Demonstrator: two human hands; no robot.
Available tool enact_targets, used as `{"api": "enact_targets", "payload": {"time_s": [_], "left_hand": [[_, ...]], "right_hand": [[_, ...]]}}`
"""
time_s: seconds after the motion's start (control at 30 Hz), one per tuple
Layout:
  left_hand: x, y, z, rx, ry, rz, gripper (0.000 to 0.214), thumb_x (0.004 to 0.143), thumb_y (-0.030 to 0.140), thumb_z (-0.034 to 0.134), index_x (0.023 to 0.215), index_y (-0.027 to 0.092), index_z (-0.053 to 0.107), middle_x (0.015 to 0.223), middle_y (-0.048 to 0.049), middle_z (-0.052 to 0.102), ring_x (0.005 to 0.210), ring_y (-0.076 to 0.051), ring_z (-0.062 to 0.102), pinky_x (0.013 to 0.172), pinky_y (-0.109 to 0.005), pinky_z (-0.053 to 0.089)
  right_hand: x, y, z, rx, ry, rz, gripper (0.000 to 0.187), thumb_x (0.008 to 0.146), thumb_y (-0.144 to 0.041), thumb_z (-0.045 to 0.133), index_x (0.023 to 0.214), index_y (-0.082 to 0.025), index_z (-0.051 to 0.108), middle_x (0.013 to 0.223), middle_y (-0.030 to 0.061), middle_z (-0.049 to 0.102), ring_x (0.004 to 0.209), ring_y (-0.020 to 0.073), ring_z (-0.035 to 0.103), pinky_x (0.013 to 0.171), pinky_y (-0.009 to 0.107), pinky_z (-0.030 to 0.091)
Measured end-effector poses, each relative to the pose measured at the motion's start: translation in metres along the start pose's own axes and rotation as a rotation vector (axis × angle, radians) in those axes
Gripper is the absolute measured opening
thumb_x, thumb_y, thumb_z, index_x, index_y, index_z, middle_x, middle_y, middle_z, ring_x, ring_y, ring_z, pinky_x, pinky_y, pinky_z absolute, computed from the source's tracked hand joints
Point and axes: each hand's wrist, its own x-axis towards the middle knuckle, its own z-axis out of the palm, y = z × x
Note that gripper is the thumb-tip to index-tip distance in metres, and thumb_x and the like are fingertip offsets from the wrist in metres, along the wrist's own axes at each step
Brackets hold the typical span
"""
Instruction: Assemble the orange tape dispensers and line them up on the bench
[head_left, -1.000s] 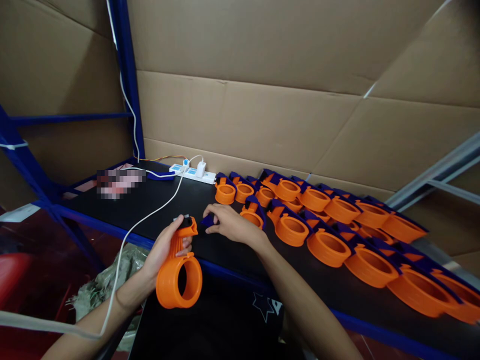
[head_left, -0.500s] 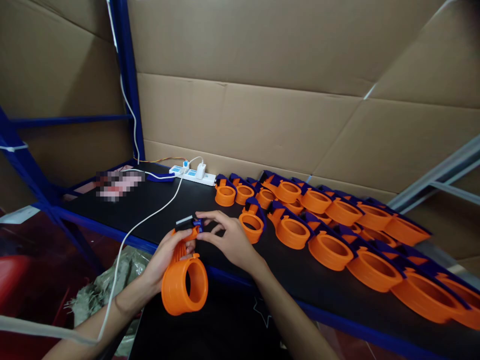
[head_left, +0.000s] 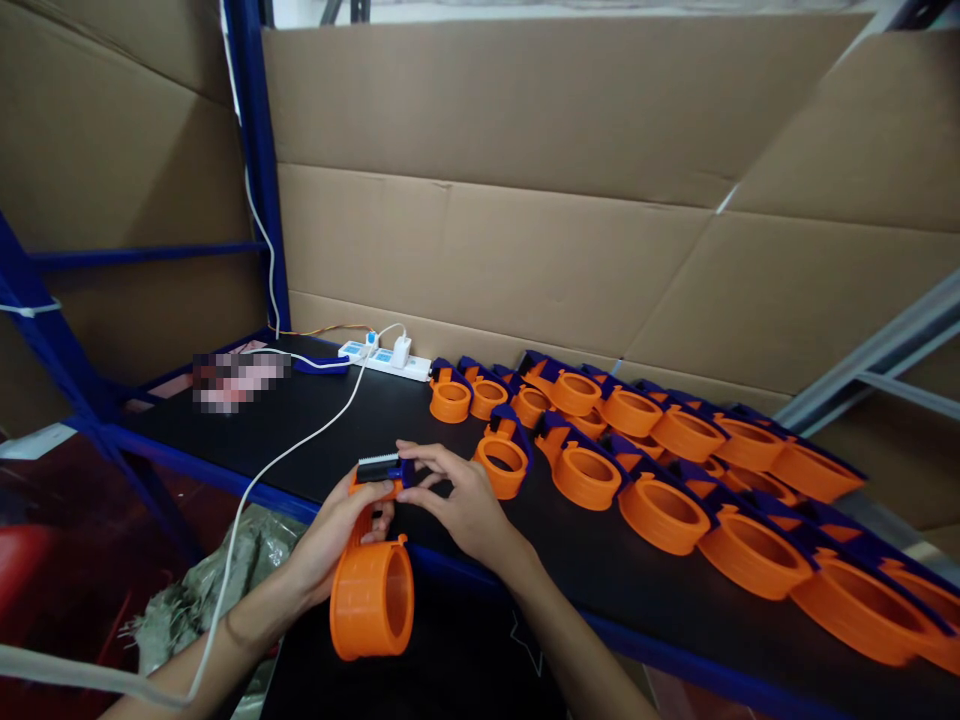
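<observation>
An orange tape dispenser (head_left: 367, 605) hangs with its wide ring downward just beyond my lap. My left hand (head_left: 341, 520) is closed around its neck, thumb lying on top. At its upper end sits a black piece with a pale serrated blade (head_left: 377, 461). The fingers and thumb of my right hand (head_left: 457, 500) pinch a small dark blue part (head_left: 406, 473) beside that blade. Whether the blue part is fixed to the dispenser I cannot tell. Nearest to my right hand on the table stands another orange and blue tape dispenser (head_left: 501, 465).
Rows of finished-looking orange and blue dispensers (head_left: 664, 510) cover the right side of the black table (head_left: 300, 435). A white power strip (head_left: 409, 365) lies at the back, its white cable (head_left: 300, 440) crossing to the front left. Cardboard walls (head_left: 480, 240) and a blue frame (head_left: 259, 180) enclose the table.
The dispenser has turned slightly in my left hand, so its blade lies more level. Both hands and the dispenser sit a little lower in view, and the camera has tilted up slightly.
</observation>
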Motion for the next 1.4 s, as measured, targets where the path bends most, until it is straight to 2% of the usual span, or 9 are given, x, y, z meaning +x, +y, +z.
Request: {"api": "enact_targets", "payload": {"time_s": [0.33,0.67,0.8,0.87,0.97,1.1,1.23,1.33,1.4], "left_hand": [[0.002,0.001,0.0,0.079,-0.032,-0.014,0.011,0.084,0.023,0.067,0.084,0.016,0.058,0.054,0.0048,0.051,0.046,-0.006,0.037,0.045,-0.017,0.027],[0.003,0.002,0.003,0.111,-0.056,-0.008,0.011,0.083,0.024,0.069,0.088,0.018,0.062,0.05,0.0073,0.048,0.044,-0.005,0.032,0.046,-0.017,0.029],[0.003,0.001,0.0,0.069,-0.059,-0.023,0.019,0.081,0.019,0.07,0.1,0.018,0.066,0.065,0.0013,0.064,0.048,-0.006,0.043,0.045,-0.016,0.03],[0.001,0.005,-0.001,-0.019,-0.124,-0.029,0.026,0.081,0.016,0.067,0.107,0.018,0.068,0.082,-0.0038,0.072,0.055,-0.009,0.055,0.052,-0.019,0.041],[-0.001,0.013,0.0,-0.203,-0.307,-0.026,0.029,0.087,0.02,0.06,0.115,0.018,0.069,0.103,-0.0098,0.075,0.078,-0.02,0.069,0.075,-0.034,0.054],[0.003,0.013,0.001,-0.275,-0.451,0.016,0.029,0.094,0.022,0.056,0.117,0.013,0.071,0.116,-0.0161,0.074,0.105,-0.031,0.069,0.095,-0.051,0.051],[0.008,0.001,-0.003,-0.261,-0.359,0.098,0.024,0.09,0.025,0.067,0.11,0.014,0.074,0.115,-0.0149,0.076,0.11,-0.032,0.069,0.103,-0.053,0.048],[0.007,-0.004,-0.006,-0.244,-0.231,0.149,0.014,0.083,0.017,0.075,0.097,0.015,0.077,0.108,-0.0115,0.077,0.105,-0.03,0.071,0.105,-0.049,0.049],[0.004,-0.003,-0.007,-0.234,-0.161,0.169,0.018,0.079,0.014,0.077,0.098,0.016,0.076,0.106,-0.0096,0.078,0.105,-0.029,0.071,0.105,-0.046,0.05]], "right_hand": [[-0.006,-0.005,-0.001,0.008,-0.029,0.019,0.033,0.084,-0.032,0.075,0.114,-0.025,0.063,0.136,0.009,0.065,0.113,0.0244,0.068,0.088,0.041,0.06],[-0.007,-0.001,-0.001,0.001,-0.013,0.045,0.035,0.08,-0.032,0.079,0.109,-0.025,0.059,0.134,0.0072,0.067,0.108,0.0216,0.07,0.089,0.038,0.057],[-0.009,0.001,0.002,0.037,0.018,0.056,0.031,0.081,-0.03,0.078,0.104,-0.024,0.057,0.134,0.0078,0.067,0.105,0.021,0.071,0.089,0.038,0.057],[-0.01,0.003,0.002,0.052,0.025,0.063,0.028,0.083,-0.028,0.076,0.103,-0.024,0.057,0.137,0.0085,0.064,0.105,0.0208,0.072,0.091,0.038,0.057],[-0.011,0.004,0.0,0.075,0.042,0.042,0.025,0.087,-0.027,0.073,0.106,-0.024,0.058,0.141,0.0096,0.061,0.115,0.0221,0.068,0.094,0.039,0.056],[-0.011,-0.002,-0.011,0.051,0.07,-0.028,0.031,0.09,-0.024,0.07,0.119,-0.026,0.061,0.142,0.008,0.06,0.131,0.0215,0.057,0.107,0.039,0.049],[-0.019,-0.021,-0.028,-0.061,0.042,-0.046,0.029,0.093,-0.023,0.067,0.121,-0.03,0.066,0.141,0.0042,0.06,0.13,0.0196,0.056,0.112,0.039,0.044],[-0.033,-0.043,-0.033,-0.099,0.028,-0.023,0.024,0.098,-0.025,0.059,0.12,-0.033,0.067,0.132,0.0014,0.067,0.116,0.0167,0.065,0.099,0.033,0.053],[-0.045,-0.056,-0.029,-0.156,-0.026,0.009,0.031,0.097,-0.029,0.06,0.127,-0.034,0.063,0.13,0.0014,0.068,0.114,0.0179,0.065,0.095,0.033,0.056]]}}
